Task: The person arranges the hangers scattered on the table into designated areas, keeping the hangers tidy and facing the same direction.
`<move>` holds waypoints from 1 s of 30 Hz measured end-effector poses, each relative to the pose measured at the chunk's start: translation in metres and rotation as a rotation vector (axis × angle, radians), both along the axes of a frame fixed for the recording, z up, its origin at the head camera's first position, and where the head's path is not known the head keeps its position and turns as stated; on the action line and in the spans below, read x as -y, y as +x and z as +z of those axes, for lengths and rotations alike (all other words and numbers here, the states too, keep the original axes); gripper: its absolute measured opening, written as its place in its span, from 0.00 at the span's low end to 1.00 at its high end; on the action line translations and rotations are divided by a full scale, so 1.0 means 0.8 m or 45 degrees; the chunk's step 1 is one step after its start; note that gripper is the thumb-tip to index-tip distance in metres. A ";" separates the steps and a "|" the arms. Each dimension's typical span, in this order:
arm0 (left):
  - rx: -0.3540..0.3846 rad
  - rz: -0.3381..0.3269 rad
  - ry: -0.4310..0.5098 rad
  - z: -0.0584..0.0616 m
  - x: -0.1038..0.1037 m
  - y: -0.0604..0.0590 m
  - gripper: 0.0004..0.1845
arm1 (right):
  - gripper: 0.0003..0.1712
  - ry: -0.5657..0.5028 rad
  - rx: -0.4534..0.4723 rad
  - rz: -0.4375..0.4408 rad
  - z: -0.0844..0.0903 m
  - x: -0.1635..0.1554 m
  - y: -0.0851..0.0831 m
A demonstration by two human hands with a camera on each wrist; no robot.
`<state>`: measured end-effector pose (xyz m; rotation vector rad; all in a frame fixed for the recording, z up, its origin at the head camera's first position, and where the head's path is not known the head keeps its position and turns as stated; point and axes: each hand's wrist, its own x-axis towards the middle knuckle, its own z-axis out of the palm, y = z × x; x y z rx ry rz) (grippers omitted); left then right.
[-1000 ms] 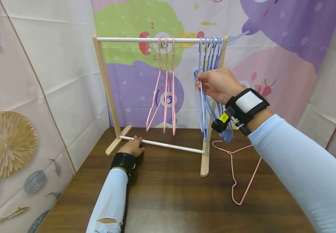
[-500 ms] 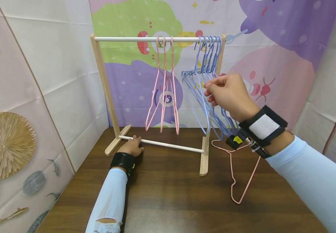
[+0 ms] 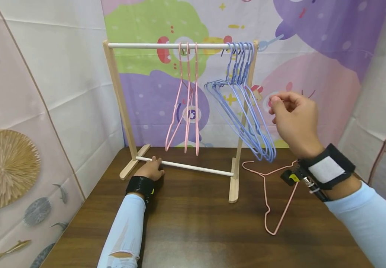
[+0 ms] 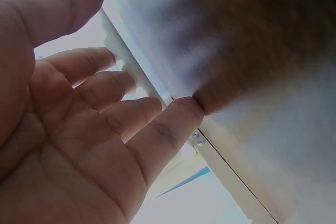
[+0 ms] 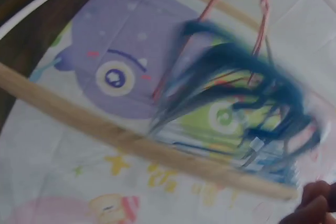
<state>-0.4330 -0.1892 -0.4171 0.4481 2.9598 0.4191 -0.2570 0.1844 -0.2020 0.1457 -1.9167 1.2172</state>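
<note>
My right hand [image 3: 298, 121] is in the air just right of the blue hangers [image 3: 269, 153], fingers loosely curled and holding nothing. Those hangers, several of them, hang bunched and slanted at the right end of the rack's white top rail [image 3: 139, 45]. Three pink hangers [image 3: 196, 96] hang near its middle. On the table at right lies another pink hanger [image 3: 264, 186]. My left hand [image 3: 150, 170] rests at the left end of the white lower rail [image 3: 196, 168], and its fingers [image 4: 163, 132] look relaxed in the left wrist view.
The wooden rack post [image 3: 121, 100] stands on the left, with its foot [image 3: 234, 190] on the right near the loose hanger. A brown table [image 3: 186, 223] carries the rack. Behind it hangs a cartoon-print cloth [image 3: 159, 96].
My right hand has let go of the blue hanger and moved right, away from the bunch. The blue hangers have swung round, their lower ends to the right. My left hand stays put.
</note>
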 end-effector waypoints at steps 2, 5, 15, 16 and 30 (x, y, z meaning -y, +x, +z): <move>-0.005 -0.010 0.001 0.001 0.000 0.000 0.36 | 0.11 -0.084 -0.033 -0.048 -0.012 -0.016 -0.001; -0.003 -0.018 0.008 0.001 -0.001 -0.001 0.36 | 0.12 -0.102 -0.023 -0.146 -0.034 -0.038 -0.004; 0.001 -0.010 0.006 0.002 0.001 -0.002 0.36 | 0.17 0.163 0.291 -0.343 -0.131 -0.073 -0.032; 0.002 -0.009 0.008 0.002 0.001 -0.002 0.36 | 0.17 0.164 0.315 -0.358 -0.139 -0.075 -0.034; 0.004 -0.009 0.008 0.001 0.001 0.001 0.36 | 0.21 0.391 0.668 -0.411 -0.220 -0.092 -0.055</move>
